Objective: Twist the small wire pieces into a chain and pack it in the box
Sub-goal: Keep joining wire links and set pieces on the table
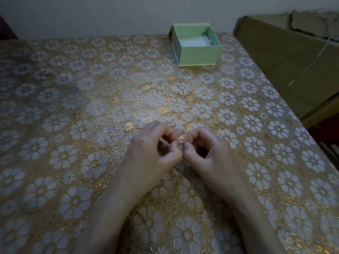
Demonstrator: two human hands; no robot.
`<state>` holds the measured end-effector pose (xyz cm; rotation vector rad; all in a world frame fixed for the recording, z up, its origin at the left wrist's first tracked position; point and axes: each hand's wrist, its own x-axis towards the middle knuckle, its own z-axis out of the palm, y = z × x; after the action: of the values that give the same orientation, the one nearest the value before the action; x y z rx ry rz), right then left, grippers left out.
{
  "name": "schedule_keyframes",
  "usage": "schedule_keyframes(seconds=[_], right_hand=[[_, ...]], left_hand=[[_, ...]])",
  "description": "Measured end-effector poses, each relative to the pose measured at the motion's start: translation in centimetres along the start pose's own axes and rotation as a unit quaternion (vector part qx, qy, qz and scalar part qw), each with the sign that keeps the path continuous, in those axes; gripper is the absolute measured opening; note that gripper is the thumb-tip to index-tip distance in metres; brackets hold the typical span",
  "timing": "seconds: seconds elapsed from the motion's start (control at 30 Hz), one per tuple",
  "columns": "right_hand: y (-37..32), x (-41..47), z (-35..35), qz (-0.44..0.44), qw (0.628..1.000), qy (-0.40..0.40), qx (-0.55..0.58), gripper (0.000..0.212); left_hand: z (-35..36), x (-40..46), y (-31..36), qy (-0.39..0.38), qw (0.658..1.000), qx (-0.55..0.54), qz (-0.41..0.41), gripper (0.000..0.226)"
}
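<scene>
Head view shows both hands meeting low in the middle of the bench (55,99), which is covered with a cloth of gold and pale flower patterns. The left hand (156,149) has its fingers curled inward, thumb and forefinger pressed together at the tip. The right hand (207,149) mirrors it, fingers bent, thumb and forefinger tip meeting those of the left. Between the two sets of fingertips sits a small wire piece (181,144), thin and dark, pinched from both sides; it is too small to tell its shape or whether it is joined to anything else. Both forearms run down to the bottom edge of the frame.

Near the bottom edge, between the forearms, a thin pale chain (146,230) lies on the cloth, faint against the pattern, running down to a small shiny end.

At the far side of the bench stands the green box (199,55), open at the top, with a white lining visible inside. It is well apart from the hands. A brown cardboard carton (286,57) stands just beside the bench on the right.
</scene>
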<state>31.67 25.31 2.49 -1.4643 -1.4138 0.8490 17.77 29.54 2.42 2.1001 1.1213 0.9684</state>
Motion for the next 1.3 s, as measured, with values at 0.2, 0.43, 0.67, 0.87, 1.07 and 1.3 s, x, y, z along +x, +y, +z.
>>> schedule_keyframes(seconds=[0.2,0.43,0.67,0.87,1.07,1.3], right_hand=[[0.0,0.0,-0.3,0.009,0.999,-0.036,0.029,0.006],[-0.2,0.0,-1.0,0.034,0.985,-0.043,0.165,0.009],[-0.3,-0.1,-0.5,0.025,0.99,-0.071,0.117,0.01],[-0.4,-0.1,-0.5,0.031,0.991,-0.07,0.109,0.013],[-0.3,0.0,-0.5,0.04,0.99,-0.055,0.127,0.01],[-0.2,0.0,-0.4,0.031,0.989,-0.048,0.135,0.009]], left_hand=[[-0.4,0.0,0.8,-0.006,0.987,-0.121,-0.104,0.004],[-0.7,-0.1,0.8,-0.05,0.988,-0.111,-0.099,0.005],[-0.8,0.4,1.2,-0.033,0.956,-0.246,-0.158,0.017],[-0.5,0.5,1.1,0.005,0.908,-0.352,-0.227,0.005],[-0.4,0.6,1.4,-0.004,0.89,-0.379,-0.252,0.021],[-0.4,0.8,1.9,0.001,0.818,-0.482,-0.313,0.022]])
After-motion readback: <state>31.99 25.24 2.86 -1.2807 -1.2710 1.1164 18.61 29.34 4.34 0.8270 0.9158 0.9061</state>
